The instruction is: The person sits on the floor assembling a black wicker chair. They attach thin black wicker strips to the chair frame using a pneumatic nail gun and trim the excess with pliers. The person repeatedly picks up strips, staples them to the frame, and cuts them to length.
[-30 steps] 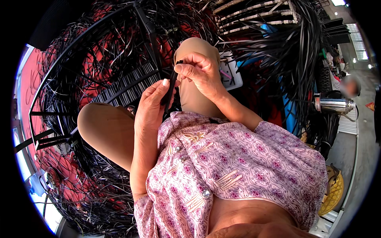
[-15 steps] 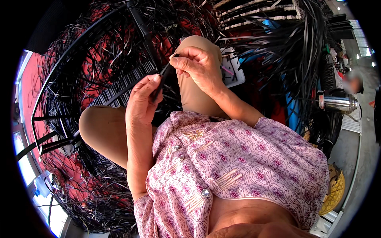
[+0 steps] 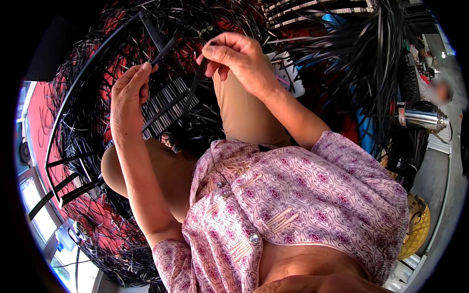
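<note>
My left hand (image 3: pixel 131 88) is closed in a pinch, with a flat black strip (image 3: pixel 164 51) sticking up past its fingertips. Opposite it, above my knee, my right hand (image 3: pixel 238 57) pinches another length of black strip (image 3: pixel 196 80), which hangs down toward the weaving. Whether the two lengths are one piece I cannot tell. Below and between the hands lies a woven panel (image 3: pixel 166 115) of close black strips, set in a dark frame (image 3: pixel 66 105) with a long curved rail. My fingers hide the strip ends.
Loose black strips (image 3: pixel 105 239) cover the red floor all around. A thick bundle of strips (image 3: pixel 351 63) hangs at the right, by a white tray (image 3: pixel 293 80). Farther right stand a shiny metal flask (image 3: pixel 422 117) and a yellow woven seat (image 3: pixel 417 234). A blurred person (image 3: pixel 440 92) is beyond.
My left hand has moved up and left, away from the right hand, which has risen slightly and shifted left. The gap between them is wider, and more of the strips shows.
</note>
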A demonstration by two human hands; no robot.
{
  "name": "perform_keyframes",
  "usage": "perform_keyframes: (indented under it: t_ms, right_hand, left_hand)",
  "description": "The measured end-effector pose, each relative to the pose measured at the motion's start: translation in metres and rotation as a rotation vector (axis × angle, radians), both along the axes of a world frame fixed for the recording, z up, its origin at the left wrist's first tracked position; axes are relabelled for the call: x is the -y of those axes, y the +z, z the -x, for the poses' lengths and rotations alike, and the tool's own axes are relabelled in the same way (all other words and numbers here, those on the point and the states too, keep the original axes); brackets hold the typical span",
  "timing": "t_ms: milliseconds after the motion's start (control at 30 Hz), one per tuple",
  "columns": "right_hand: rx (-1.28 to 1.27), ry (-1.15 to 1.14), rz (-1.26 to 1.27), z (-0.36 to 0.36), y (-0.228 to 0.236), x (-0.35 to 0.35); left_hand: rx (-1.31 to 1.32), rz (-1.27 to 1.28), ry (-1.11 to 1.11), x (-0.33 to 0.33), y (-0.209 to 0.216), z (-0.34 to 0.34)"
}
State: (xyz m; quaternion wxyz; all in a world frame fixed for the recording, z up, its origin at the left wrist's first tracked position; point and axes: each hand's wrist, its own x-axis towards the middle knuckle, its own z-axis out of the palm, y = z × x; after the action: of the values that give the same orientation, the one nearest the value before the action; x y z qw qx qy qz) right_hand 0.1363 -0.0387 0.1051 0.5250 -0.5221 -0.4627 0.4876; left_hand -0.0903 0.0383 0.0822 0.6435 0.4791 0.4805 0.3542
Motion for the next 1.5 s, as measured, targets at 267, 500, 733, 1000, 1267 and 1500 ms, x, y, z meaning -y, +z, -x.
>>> perform_keyframes:
  t_ms: [267, 500, 733, 1000, 1267, 1500]
  right_hand:
    - [0.095, 0.142, -0.09, -0.002, 0.025, -0.065]
    - [0.317, 0.203, -0.102, 0.018, -0.001, -0.102]
    - [0.453, 0.17, -0.174, 0.021, -0.021, -0.097]
    - [0.574, 0.074, -0.473, 0.029, -0.037, -0.095]
    - [0.59, 0.033, -0.528, 0.032, -0.039, -0.094]
    - [0.299, 0.07, -0.291, 0.031, -0.042, -0.091]
  left_hand:
    - [-0.151, -0.078, -0.135, -0.034, 0.002, 0.0]
    - [-0.104, -0.054, -0.101, -0.031, 0.003, -0.002]
    - [-0.033, -0.011, -0.033, -0.026, -0.001, -0.008]
    - [0.69, 0.293, 0.123, -0.013, -0.04, -0.005]
    - [0.551, 0.23, 0.251, 0.014, -0.027, -0.04]
    - [0.459, 0.131, 0.247, 0.006, -0.025, -0.047]
